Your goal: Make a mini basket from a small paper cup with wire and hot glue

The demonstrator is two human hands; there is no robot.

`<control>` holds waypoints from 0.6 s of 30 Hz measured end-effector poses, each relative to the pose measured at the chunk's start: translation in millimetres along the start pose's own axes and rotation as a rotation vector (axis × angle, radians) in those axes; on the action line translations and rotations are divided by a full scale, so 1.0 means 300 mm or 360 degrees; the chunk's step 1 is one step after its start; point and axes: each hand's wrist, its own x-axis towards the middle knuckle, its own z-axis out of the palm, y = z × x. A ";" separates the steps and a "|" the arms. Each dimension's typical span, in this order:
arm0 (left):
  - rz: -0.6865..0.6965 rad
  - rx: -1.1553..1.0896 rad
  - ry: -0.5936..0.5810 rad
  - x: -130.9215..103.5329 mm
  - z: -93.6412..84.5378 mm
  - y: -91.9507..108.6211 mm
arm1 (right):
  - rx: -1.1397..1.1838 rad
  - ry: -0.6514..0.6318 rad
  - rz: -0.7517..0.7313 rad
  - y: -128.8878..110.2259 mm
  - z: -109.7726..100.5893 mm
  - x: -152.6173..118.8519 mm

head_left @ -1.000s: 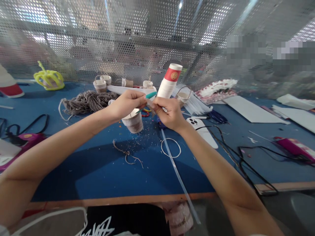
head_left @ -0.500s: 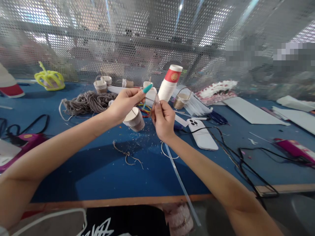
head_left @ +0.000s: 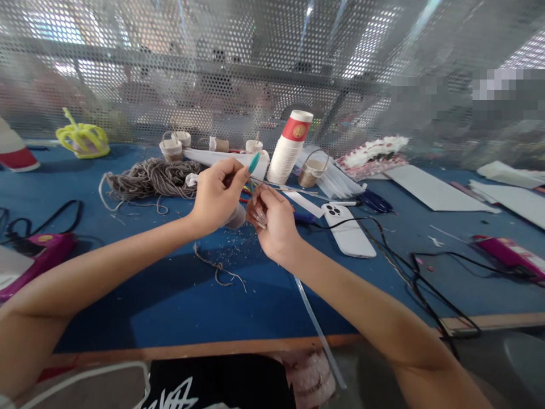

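My left hand [head_left: 218, 196] is raised over the table with thumb and forefinger pinched together, a long teal nail on the thumb. Close to its right, my right hand [head_left: 275, 221] has its fingers curled inward, the tips almost meeting those of the left. Any thin strand between the fingertips is too small to make out. Behind and below the hands stands a small wrapped cup [head_left: 237, 218], mostly hidden by the left hand. A short piece of frayed twine [head_left: 219, 267] lies on the blue table [head_left: 191, 318] nearer to me.
Grey yarn [head_left: 155, 179] lies left, with small handled cups [head_left: 171, 150] behind. A stack of paper cups [head_left: 284, 153] leans at centre back beside a little basket [head_left: 313, 172]. At right are a white phone [head_left: 348, 230], black cables and a purple glue gun [head_left: 511, 254]. A clear glue stick [head_left: 319, 332] overhangs the front edge.
My right hand has shifted left and turned, its fingers curling in. My left hand has dropped slightly and now covers most of the wrapped cup.
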 end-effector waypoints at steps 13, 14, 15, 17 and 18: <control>0.0390 0.0434 0.0069 0.008 -0.015 0.001 | 0.0105 -0.0010 0.0205 -0.048 0.012 -0.013; 0.0424 0.0457 0.0086 0.008 -0.013 -0.004 | 0.0099 0.0008 0.0225 -0.048 0.012 -0.016; 0.0456 0.0479 0.0104 0.007 -0.011 -0.010 | 0.0092 0.0030 0.0251 -0.047 0.012 -0.019; 0.0534 0.0521 0.0148 0.004 -0.007 -0.020 | 0.0083 0.0089 0.0289 -0.042 0.011 -0.024; 0.0587 0.0541 0.0168 0.002 -0.006 -0.024 | 0.0084 0.0122 0.0284 -0.039 0.011 -0.027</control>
